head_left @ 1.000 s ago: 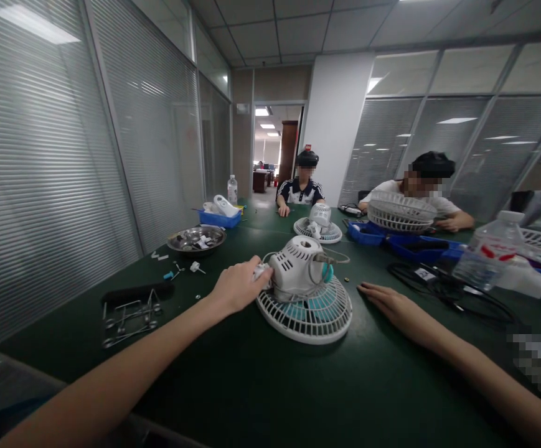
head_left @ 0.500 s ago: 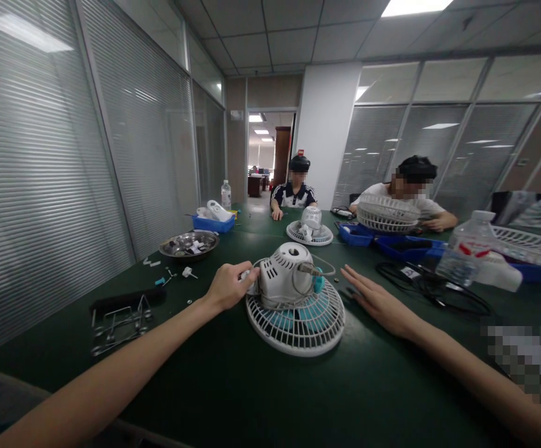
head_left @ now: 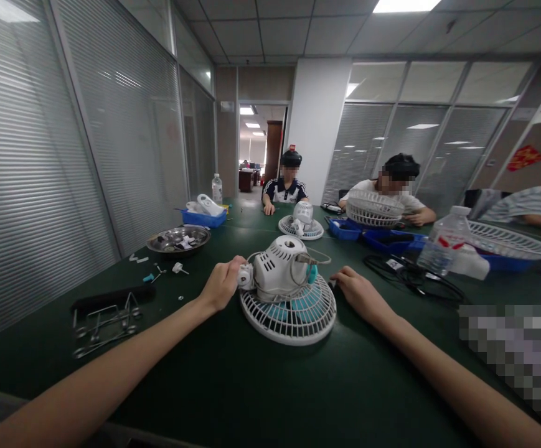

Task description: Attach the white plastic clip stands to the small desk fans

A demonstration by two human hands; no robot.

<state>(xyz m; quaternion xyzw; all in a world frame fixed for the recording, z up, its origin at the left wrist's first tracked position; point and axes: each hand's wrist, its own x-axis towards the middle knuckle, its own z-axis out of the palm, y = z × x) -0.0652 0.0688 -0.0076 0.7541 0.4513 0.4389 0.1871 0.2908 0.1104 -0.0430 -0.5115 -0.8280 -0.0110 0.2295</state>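
A white fan head (head_left: 277,264) rests on its round grille (head_left: 298,320), with blue-green blades showing through the bars. My left hand (head_left: 221,283) is closed round the white joint piece (head_left: 246,275) on the left side of the fan's motor housing. To the right of the grille, my right hand (head_left: 357,292) is low at the table, its thumb and fingers pinched together; what they hold, if anything, is too small to name. A loop of grey cable hangs about the housing, near a blue-green knob (head_left: 312,274).
On the left are a metal bowl (head_left: 179,241), a blue tray (head_left: 203,218), metal hooks (head_left: 106,323) and small parts. Black cable (head_left: 414,280) and a bottle (head_left: 445,239) lie right. Another fan (head_left: 301,227) stands beyond; people sit at the table.
My right hand's outstretched fingers have drawn together into a pinch at the table beside the grille. My left hand still grips the fan. The view has turned slightly right.
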